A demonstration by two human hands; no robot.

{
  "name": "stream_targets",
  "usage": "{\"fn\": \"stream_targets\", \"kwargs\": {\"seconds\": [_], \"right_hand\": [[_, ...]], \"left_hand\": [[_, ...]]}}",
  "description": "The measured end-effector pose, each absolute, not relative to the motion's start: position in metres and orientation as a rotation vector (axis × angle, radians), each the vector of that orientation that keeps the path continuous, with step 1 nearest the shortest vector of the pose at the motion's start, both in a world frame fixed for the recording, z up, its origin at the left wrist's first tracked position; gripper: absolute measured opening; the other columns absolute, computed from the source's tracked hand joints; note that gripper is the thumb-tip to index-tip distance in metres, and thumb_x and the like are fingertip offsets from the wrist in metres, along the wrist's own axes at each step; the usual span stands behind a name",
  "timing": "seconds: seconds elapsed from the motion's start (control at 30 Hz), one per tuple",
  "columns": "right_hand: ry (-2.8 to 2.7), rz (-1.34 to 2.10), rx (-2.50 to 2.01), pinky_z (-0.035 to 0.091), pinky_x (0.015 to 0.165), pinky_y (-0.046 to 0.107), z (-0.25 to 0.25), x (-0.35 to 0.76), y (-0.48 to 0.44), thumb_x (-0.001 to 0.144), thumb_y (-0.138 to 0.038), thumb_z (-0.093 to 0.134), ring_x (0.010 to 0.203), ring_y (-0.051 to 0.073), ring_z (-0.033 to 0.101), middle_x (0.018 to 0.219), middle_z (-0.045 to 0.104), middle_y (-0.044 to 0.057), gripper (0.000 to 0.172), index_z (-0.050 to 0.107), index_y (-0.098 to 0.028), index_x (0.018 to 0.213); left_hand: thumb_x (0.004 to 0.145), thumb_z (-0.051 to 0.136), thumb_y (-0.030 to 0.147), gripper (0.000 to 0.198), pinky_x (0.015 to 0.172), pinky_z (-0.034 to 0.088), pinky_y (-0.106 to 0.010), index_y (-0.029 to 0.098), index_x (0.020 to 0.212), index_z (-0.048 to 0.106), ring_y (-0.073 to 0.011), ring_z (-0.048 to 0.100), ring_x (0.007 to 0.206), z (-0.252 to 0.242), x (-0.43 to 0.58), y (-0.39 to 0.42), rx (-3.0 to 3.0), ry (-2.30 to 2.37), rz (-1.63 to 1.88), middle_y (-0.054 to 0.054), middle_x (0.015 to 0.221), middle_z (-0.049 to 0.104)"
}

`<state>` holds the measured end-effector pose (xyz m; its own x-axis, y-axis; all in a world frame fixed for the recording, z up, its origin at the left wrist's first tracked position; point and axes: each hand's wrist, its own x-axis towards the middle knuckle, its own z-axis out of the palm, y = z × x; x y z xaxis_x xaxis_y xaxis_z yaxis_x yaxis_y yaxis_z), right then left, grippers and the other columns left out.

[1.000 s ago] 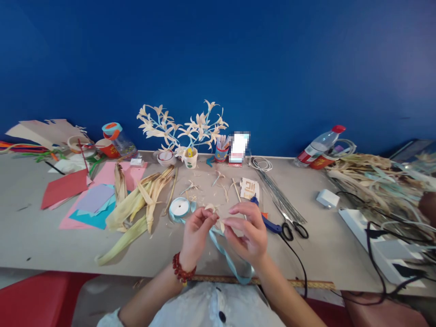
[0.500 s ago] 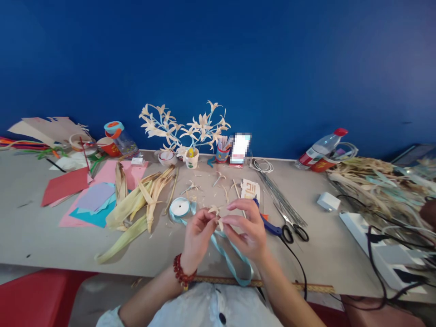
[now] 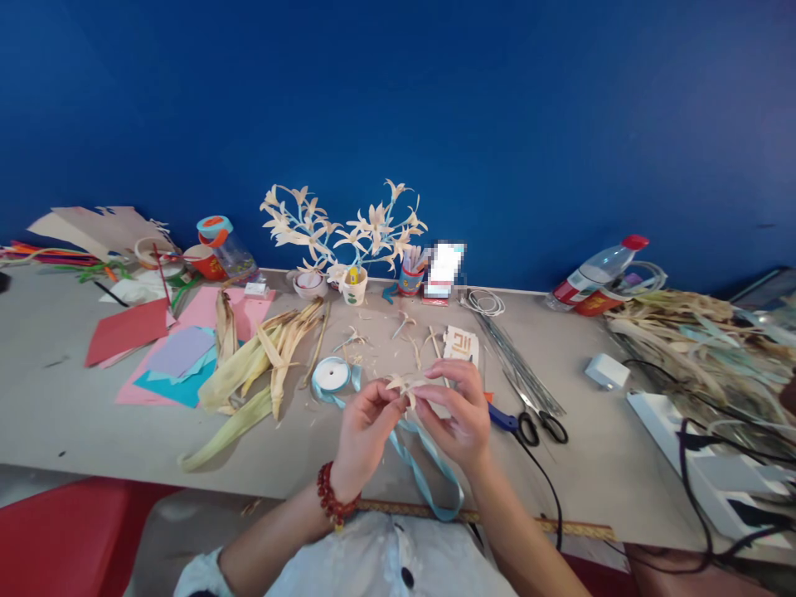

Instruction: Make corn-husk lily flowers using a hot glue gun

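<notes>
Between my hands is a small cream corn-husk flower (image 3: 404, 384) with pointed petals. My left hand (image 3: 366, 431) pinches it near its base between thumb and fingers, and those fingers partly cover it. The fingers of my right hand (image 3: 458, 414) are curled in from the other side, with thumb and index finger at a petal. A light blue ribbon (image 3: 429, 468) hangs in a loop below the hands. Its spool (image 3: 332, 375) lies to the left of them. Past the fingertips, single husk flowers (image 3: 353, 338) rest on the table with small scraps.
Corn husks (image 3: 261, 356) and coloured paper (image 3: 180, 352) lie at left. At the back, finished husk flowers (image 3: 373, 224) stand in a white cup (image 3: 354, 288). Scissors (image 3: 541, 423), a blue-handled tool (image 3: 502, 417), wires (image 3: 516, 356) and a power strip (image 3: 672, 448) are at right.
My right fingers have drawn in and closed toward the petals. The flower has turned a little and shows more of its petals. The view has shifted slightly.
</notes>
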<state>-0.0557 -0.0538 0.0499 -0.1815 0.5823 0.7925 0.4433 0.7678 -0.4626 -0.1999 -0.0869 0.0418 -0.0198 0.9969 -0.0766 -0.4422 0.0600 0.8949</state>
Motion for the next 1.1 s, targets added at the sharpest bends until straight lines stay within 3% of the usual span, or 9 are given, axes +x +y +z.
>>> {"fn": "stream_targets", "kwargs": {"seconds": [1.1], "right_hand": [[-1.798,0.047,-0.760,0.050,0.081,0.047,0.0480,-0.0578,-0.0572,0.077,-0.009,0.065,0.090,0.024,0.058,0.094,0.058,0.005,0.021,0.064,-0.025,0.092]], "left_hand": [[0.084,0.062,0.026,0.018,0.067,0.038,-0.023,0.016,0.071,0.055,-0.0125,0.044,0.070,0.0353,-0.1992,-0.0884,1.021,0.932,1.398,0.000,0.072,0.051]]}}
